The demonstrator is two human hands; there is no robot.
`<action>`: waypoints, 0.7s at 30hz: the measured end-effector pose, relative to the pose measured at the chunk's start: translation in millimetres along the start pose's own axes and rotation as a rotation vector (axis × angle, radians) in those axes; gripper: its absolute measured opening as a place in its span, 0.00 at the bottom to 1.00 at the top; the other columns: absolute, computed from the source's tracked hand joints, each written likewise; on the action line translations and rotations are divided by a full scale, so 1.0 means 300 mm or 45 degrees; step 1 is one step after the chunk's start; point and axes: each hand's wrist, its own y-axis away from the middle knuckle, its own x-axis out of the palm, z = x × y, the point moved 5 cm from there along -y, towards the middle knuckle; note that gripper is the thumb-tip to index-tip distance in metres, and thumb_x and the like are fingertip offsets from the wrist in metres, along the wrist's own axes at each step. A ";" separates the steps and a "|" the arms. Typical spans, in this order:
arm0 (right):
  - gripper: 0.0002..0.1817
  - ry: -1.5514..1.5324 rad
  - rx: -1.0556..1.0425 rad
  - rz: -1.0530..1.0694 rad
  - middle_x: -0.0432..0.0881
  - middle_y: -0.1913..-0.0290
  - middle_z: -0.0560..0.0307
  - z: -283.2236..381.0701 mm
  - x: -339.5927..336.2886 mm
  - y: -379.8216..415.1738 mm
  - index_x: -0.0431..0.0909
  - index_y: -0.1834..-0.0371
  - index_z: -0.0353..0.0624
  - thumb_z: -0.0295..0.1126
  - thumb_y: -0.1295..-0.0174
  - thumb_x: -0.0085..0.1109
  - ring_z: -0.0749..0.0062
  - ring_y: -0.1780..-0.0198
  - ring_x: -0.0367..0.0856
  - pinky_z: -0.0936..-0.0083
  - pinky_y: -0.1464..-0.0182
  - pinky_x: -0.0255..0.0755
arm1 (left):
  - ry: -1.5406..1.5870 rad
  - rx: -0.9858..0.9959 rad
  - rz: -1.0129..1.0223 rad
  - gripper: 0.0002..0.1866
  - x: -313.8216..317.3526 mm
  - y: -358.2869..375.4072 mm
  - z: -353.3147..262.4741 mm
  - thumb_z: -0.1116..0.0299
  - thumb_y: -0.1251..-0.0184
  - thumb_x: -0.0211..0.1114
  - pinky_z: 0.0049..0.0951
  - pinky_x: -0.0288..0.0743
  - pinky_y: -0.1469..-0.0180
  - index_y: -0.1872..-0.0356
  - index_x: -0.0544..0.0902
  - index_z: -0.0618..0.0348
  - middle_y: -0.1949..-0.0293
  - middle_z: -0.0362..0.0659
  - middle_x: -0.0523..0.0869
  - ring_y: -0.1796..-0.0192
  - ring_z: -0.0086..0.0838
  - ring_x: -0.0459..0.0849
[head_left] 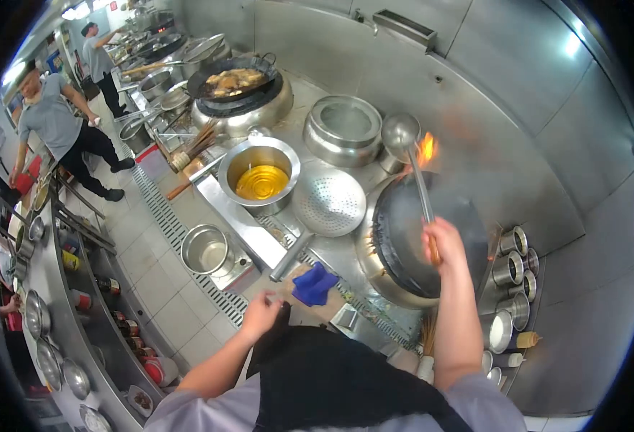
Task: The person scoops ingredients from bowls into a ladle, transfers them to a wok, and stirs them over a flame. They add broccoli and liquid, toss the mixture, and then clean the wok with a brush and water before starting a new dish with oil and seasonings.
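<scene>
My right hand point(443, 241) is closed around the wooden-ended handle of a steel ladle point(401, 131). The ladle's bowl is raised beyond a large dark wok point(439, 230), close to a flame at the burner's far edge. Smoke or steam hangs over the wok. Nearer my body, my left hand point(261, 315) hovers with fingers loosely bent and nothing visible in it. A folded blue cloth point(315, 284) lies on the counter just right of it. Beside the wok, a perforated strainer point(329, 201) rests with its handle pointing towards my left hand.
A pot of yellow oil point(261, 162) stands left of the strainer. Behind it, another wok point(232, 83) holds frying food. A saucepan point(207, 250) sits at lower left. Seasoning containers point(507, 268) line the right side. Two people point(61, 119) are in the aisle at upper left.
</scene>
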 end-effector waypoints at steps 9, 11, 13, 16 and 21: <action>0.04 0.632 -0.101 -0.268 0.71 0.81 0.59 0.038 0.425 -0.605 0.70 0.67 0.38 0.25 0.45 0.50 0.73 0.89 0.67 0.75 0.88 0.58 | 1.472 -0.602 0.634 0.20 0.057 -0.256 0.068 0.53 0.28 0.50 0.31 0.80 0.60 0.51 0.73 0.62 0.63 0.49 0.82 0.67 0.32 0.83; 0.04 0.089 0.174 -0.017 0.71 0.79 0.62 -0.018 0.471 -0.646 0.70 0.67 0.40 0.28 0.42 0.51 0.77 0.86 0.67 0.80 0.85 0.59 | 1.546 -0.631 0.810 0.19 0.061 -0.314 0.033 0.55 0.28 0.50 0.31 0.80 0.60 0.51 0.73 0.62 0.64 0.48 0.82 0.66 0.32 0.83; 0.04 -0.310 0.305 0.101 0.71 0.80 0.63 -0.031 0.500 -0.643 0.70 0.68 0.40 0.28 0.42 0.50 0.78 0.85 0.67 0.80 0.84 0.59 | 1.592 -0.832 0.970 0.13 0.070 -0.366 -0.050 0.61 0.31 0.57 0.28 0.78 0.69 0.56 0.73 0.61 0.70 0.43 0.81 0.71 0.29 0.81; 0.05 -0.783 0.453 0.213 0.68 0.81 0.65 -0.037 0.556 -0.570 0.69 0.67 0.40 0.29 0.40 0.50 0.79 0.83 0.65 0.81 0.81 0.58 | 1.448 -0.543 1.156 0.09 0.067 -0.507 -0.211 0.67 0.34 0.60 0.27 0.72 0.79 0.62 0.73 0.60 0.75 0.40 0.77 0.78 0.25 0.76; 0.07 -0.764 0.334 0.158 0.70 0.80 0.63 -0.011 0.530 -0.359 0.70 0.62 0.38 0.29 0.40 0.50 0.78 0.84 0.64 0.80 0.83 0.57 | 1.269 -0.594 0.951 0.08 0.042 -0.628 -0.419 0.71 0.37 0.63 0.26 0.66 0.83 0.65 0.72 0.59 0.77 0.39 0.75 0.83 0.22 0.72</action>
